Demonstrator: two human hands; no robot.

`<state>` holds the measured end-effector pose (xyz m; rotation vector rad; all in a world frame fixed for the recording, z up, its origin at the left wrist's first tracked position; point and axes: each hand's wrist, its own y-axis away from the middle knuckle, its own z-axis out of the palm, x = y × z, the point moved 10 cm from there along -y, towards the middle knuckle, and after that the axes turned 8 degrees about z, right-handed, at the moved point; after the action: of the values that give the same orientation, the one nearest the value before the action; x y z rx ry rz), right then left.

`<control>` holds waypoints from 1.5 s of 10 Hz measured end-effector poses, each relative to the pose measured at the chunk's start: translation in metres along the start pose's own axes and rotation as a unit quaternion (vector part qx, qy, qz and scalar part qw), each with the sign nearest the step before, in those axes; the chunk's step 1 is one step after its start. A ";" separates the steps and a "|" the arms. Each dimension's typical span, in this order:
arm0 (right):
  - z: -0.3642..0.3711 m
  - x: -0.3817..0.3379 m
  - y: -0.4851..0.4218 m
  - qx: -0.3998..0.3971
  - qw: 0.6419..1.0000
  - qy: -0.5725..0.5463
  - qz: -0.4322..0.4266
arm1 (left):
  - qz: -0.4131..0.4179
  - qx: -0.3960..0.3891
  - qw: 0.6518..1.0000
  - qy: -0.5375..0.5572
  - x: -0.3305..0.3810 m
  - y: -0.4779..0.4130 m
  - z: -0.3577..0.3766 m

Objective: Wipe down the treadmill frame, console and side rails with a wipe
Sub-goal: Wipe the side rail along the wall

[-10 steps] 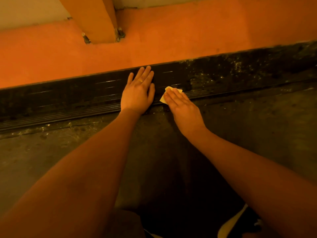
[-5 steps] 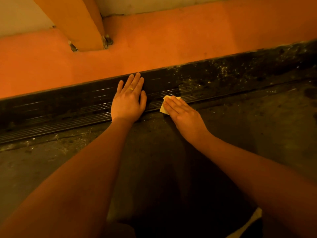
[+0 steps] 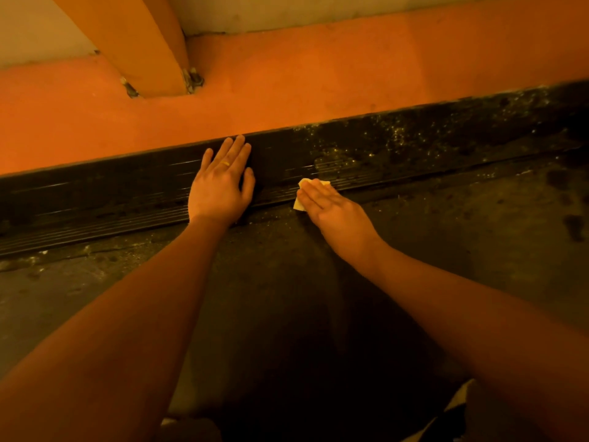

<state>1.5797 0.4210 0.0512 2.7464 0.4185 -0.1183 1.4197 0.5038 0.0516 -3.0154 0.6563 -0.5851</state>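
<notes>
The small pale yellow folded wipe (image 3: 299, 204) lies on the near edge of the black ribbed side rail (image 3: 95, 199), where the rail meets the dark grey treadmill belt (image 3: 287, 282). My right hand (image 3: 334, 212) presses it down with straight fingers laid flat over it, so only its corners show past my fingertips and at the side of my hand. Just to the left, apart from the wipe, my left hand (image 3: 220, 189) rests palm down on the rail, fingers straight and close together, a thin gold ring (image 3: 225, 163) on one finger. To the right of the wipe the rail is speckled with pale dust (image 3: 414, 138). Beyond the rail runs the orange painted frame (image 3: 287, 90), with an orange upright post (image 3: 137, 43) rising from it, bolts (image 3: 194, 79) at its foot.
</notes>
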 end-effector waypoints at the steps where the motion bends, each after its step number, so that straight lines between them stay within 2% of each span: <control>1: 0.002 0.016 0.008 -0.011 1.000 0.003 0.018 | 0.001 -0.002 1.000 -0.005 0.001 0.001 0.000; 2: 0.000 0.049 0.020 -0.003 0.997 -0.028 0.073 | 0.000 -0.004 1.000 -0.006 0.001 0.000 0.000; 3: -0.002 0.047 0.016 0.004 0.993 -0.056 0.103 | -0.001 -0.002 1.000 -0.009 0.001 0.000 0.000; 4: 0.004 0.028 0.008 0.000 0.993 -0.078 0.085 | -0.001 -0.003 1.000 -0.006 0.001 0.001 0.000; 5: 0.000 0.047 0.016 0.029 0.991 -0.102 0.082 | -0.002 0.000 1.000 0.000 0.001 0.001 0.001; 6: -0.003 0.093 0.028 0.060 0.978 -0.112 0.165 | -0.002 0.006 1.000 0.003 -0.001 0.001 0.000; 7: 0.000 0.090 0.026 0.041 0.977 -0.097 0.184 | 0.000 0.006 1.000 0.001 0.001 0.001 0.000; 8: 0.000 0.060 0.016 0.048 0.985 -0.102 0.129 | -0.001 0.006 1.000 0.002 0.001 0.001 -0.001; 9: 0.003 0.081 0.022 0.063 0.980 -0.118 0.148 | -0.002 0.004 1.000 0.002 0.000 0.001 0.000; 10: -0.003 0.139 0.044 0.095 0.948 -0.148 0.265 | -0.003 0.005 1.000 0.003 0.000 0.000 -0.001; 11: -0.004 0.141 0.044 0.085 0.944 -0.132 0.292 | -0.003 0.006 1.000 -0.001 0.000 0.001 -0.001; 12: 0.000 0.103 0.032 0.072 0.960 -0.120 0.242 | -0.007 0.004 1.000 -0.003 0.000 0.001 -0.001; 13: 0.003 0.100 0.029 0.057 0.971 -0.114 0.201 | -0.006 0.005 1.000 0.000 0.001 0.001 -0.002; 14: -0.003 0.159 0.049 0.096 0.939 -0.138 0.300 | -0.007 0.004 1.000 -0.001 0.000 0.001 -0.002; 15: -0.010 0.194 0.058 0.084 0.918 -0.124 0.368 | -0.004 0.005 1.000 -0.004 -0.001 0.001 -0.001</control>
<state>1.7824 0.4261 0.0542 2.7987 -0.7244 -0.3087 1.4188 0.5036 0.0520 -3.0120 0.6389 -0.5758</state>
